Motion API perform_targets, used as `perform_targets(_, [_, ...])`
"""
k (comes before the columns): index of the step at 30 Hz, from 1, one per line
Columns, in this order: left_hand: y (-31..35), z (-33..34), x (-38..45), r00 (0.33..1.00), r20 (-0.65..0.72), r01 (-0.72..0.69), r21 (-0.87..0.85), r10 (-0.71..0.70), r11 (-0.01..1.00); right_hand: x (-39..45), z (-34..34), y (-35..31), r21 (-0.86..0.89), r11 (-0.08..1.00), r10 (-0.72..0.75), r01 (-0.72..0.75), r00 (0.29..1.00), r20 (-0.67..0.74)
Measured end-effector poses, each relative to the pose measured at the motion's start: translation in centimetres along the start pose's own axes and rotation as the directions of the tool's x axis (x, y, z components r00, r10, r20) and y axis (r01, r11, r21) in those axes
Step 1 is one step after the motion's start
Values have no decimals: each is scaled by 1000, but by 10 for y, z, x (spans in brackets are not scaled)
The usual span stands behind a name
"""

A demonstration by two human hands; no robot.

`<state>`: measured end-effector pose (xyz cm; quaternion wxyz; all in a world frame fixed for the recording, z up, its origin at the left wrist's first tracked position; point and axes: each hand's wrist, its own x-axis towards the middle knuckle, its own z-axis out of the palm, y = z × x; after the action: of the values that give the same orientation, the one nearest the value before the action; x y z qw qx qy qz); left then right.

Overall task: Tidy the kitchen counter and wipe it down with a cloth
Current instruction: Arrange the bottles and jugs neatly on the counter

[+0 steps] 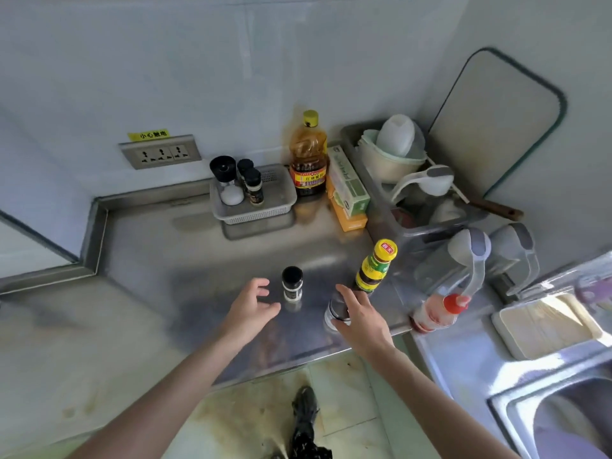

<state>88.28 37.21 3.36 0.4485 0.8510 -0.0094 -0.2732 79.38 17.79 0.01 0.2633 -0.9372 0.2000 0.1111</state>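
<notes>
Left hand (pixel 253 303), fingers spread, reaches toward 1 black-capped spice jar (pixel 292 283) while right hand (pixel 359 318) wraps another jar (pixel 334 309); a hasty grab could topple either on the steel counter (pixel 149 260).

Both bare forearms stretched forward, left hand (pixel 253 304) spread wide with fingers curled and thumb apart, right hand (pixel 359 314) palm down, fingers draped forward, grip unclear.
</notes>
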Motion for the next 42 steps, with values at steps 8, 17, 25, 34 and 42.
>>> perform_targets(8, [10,23,43,986,49,-164,222,157,961,7,6,1,11,1000,-5,5,1000,-19])
perform_targets(17, [19,18,73,984,56,-174,439,167,882,16,-1,-7,31,999,33,-33,999,-4])
perform_targets(25, [29,-43,106,971,-20,-213,383,238,899,56,-12,-61,150,988,30,-22,998,-50])
perform_targets(34, [20,-127,140,956,-192,-165,267,220,949,146,-33,-158,307,949,-47,76,994,-103])
perform_targets(42, [22,-164,157,945,-280,-120,189,171,975,221,-31,-210,333,920,-147,205,971,-191])
